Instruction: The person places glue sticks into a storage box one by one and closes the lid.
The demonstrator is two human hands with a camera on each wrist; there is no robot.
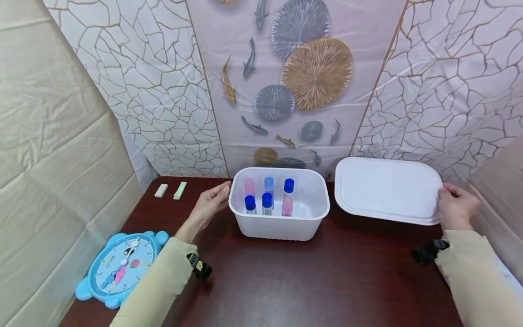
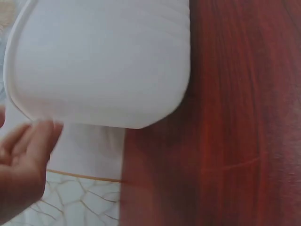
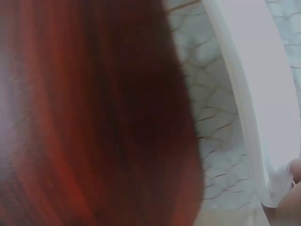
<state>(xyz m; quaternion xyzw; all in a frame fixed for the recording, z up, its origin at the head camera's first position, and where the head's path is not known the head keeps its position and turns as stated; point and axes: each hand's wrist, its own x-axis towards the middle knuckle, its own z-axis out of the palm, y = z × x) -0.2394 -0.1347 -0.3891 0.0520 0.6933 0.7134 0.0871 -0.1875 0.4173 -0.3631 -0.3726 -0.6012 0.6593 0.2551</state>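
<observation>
A white plastic box (image 1: 282, 227) stands on the table and holds several small bottles; some caps are dark blue (image 1: 289, 185), one is light blue (image 1: 268, 182) and one is pink (image 1: 249, 185). My left hand (image 1: 208, 206) is at the box's left end, fingertips right at the rim. In the left wrist view, the fingers (image 2: 40, 141) lie loosely bent against the box wall (image 2: 103, 66). With my right hand (image 1: 457, 204) I pinch the right end of a white lid (image 1: 388, 188), raised and tilted near the back edge. The right wrist view shows the lid (image 3: 263, 94) edge-on.
On the dark red-brown table (image 1: 318, 281), a blue toy clock (image 1: 126, 263) lies at the left, beside my left forearm. A white strip (image 1: 161, 190) and a pale green strip (image 1: 180, 190) lie at the back left. Patterned cloth (image 1: 163, 91) hangs behind.
</observation>
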